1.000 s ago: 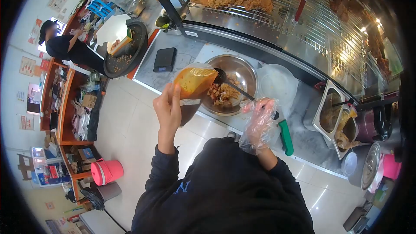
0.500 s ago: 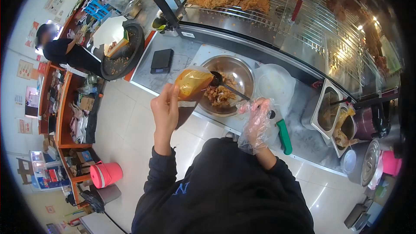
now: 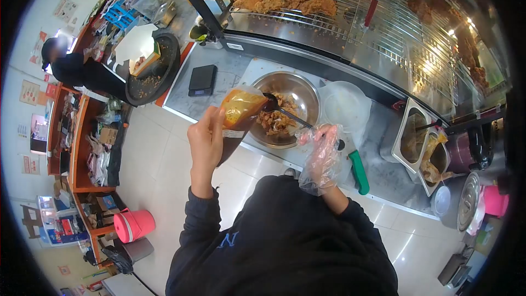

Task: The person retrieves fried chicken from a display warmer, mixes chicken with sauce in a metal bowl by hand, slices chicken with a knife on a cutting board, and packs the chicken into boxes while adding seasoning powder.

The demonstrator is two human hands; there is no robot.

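My left hand [image 3: 207, 136] is closed on the upper part of a clear-windowed pouch [image 3: 241, 107] with orange-yellow contents, tilted beside the bowl's left rim. My right hand [image 3: 322, 153], in a clear plastic glove, grips the handle of a black ladle [image 3: 290, 115]. The ladle's head touches or nearly touches the pouch's right side; which one I cannot tell. Below them stands a steel mixing bowl [image 3: 308, 94] holding chopped, browned fried pieces [image 3: 275, 123]. A knife with a green handle [image 3: 359, 172] lies right of my gloved hand, its blade mostly hidden.
A black scale [image 3: 203, 80] sits left of the bowl, and a translucent lid [image 3: 344, 104] to its right. Behind the counter is a glass warmer with fried chicken [image 3: 271, 0]. Steel containers [image 3: 413, 131] stand at the right. Far left, a person [image 3: 82, 68] stands near a round chopping board [image 3: 164, 71].
The ladle's head has shifted slightly left, toward the pouch. Both hands keep their grips, and the whole view has moved a little.
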